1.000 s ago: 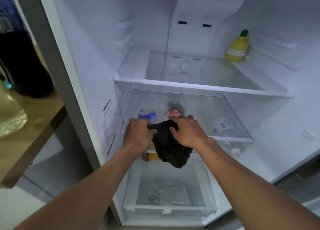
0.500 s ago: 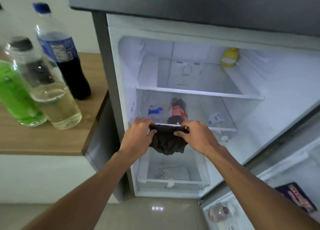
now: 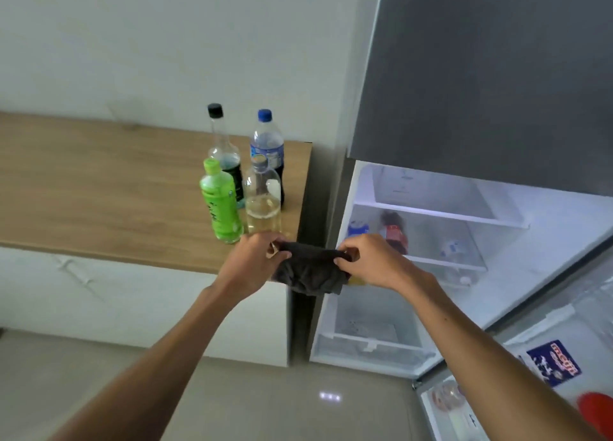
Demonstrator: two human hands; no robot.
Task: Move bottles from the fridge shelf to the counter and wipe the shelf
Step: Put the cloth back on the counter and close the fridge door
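My left hand (image 3: 253,261) and my right hand (image 3: 370,263) each pinch a top corner of a dark cloth (image 3: 311,275), holding it stretched between the counter's end and the open fridge. On the wooden counter (image 3: 99,188) stand several bottles: a green one (image 3: 220,205), a clear one with pale liquid (image 3: 263,198), a blue-capped cola bottle (image 3: 268,145) and a black-capped glass bottle (image 3: 223,142). The upper fridge shelf (image 3: 441,213) looks bare. Below it lie a red-labelled cola bottle (image 3: 393,230), a blue-labelled bottle (image 3: 357,227) and a clear bottle (image 3: 452,250).
The grey freezer door (image 3: 481,76) hangs closed above the open compartment. A clear crisper drawer (image 3: 368,338) sits at the fridge bottom. The open fridge door (image 3: 547,374) at lower right carries items in its rack. White cabinet fronts stand under the counter, with tiled floor below.
My view has pulled back and swung left, from inside the fridge to the counter. Both hands came out of the fridge with the cloth and now hold it stretched near the counter's end.
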